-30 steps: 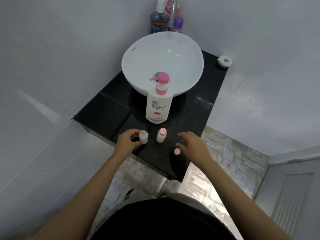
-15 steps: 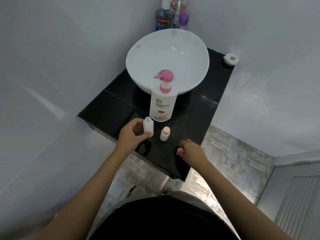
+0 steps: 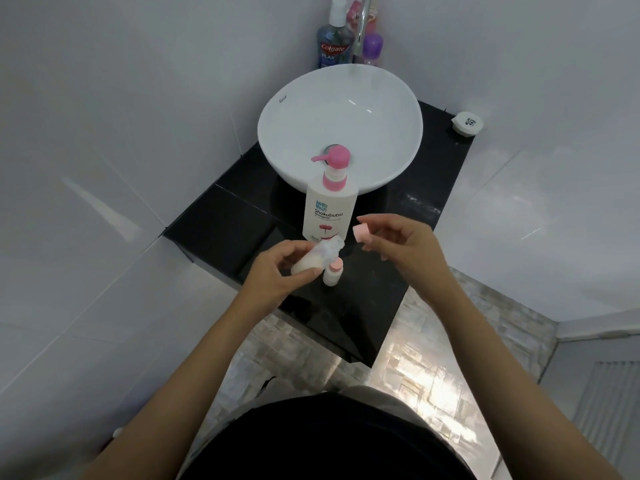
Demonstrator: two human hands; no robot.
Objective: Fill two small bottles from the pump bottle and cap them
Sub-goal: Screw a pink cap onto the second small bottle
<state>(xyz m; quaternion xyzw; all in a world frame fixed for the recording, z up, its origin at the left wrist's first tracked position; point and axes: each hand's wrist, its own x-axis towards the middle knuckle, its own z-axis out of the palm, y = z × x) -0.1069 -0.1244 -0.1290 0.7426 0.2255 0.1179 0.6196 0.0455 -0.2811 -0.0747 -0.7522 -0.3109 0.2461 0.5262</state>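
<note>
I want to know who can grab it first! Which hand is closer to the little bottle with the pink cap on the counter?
Left. The left hand, holding the uncapped bottle, sits right beside the capped bottle. The right hand, pinching a pink cap, is farther off.

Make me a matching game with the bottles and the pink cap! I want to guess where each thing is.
Things:
1. pump bottle
2. open small bottle
3. capped small bottle
4. loose pink cap

Places:
A. pinched in the right hand
B. standing on the black counter, just in front of the white sink
C. held tilted in the left hand
D. standing on the counter near the left hand's fingers

Pairs: 1-B, 2-C, 3-D, 4-A
</note>
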